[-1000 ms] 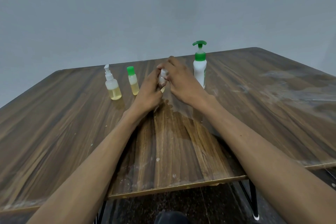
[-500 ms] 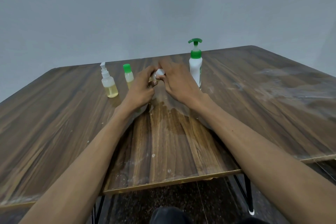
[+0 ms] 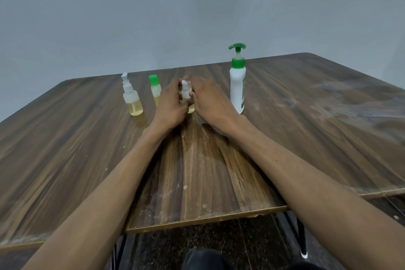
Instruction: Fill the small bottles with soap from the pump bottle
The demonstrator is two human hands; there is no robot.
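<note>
Both hands' grip still round small spray bottle (image 3: 186,92), now standing on table (image 3: 306,116), left hand (image 3: 169,105), right hand (image 3: 210,101)

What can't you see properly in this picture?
- Middle small bottle, head view: the left hand and right hand cover most of it, so its soap level is unclear.
- Green-capped bottle: lower part behind the left hand.
- Pump bottle: label too small to read.

Single head-worn view, forward and down over the table (image 3: 306,138).
</note>
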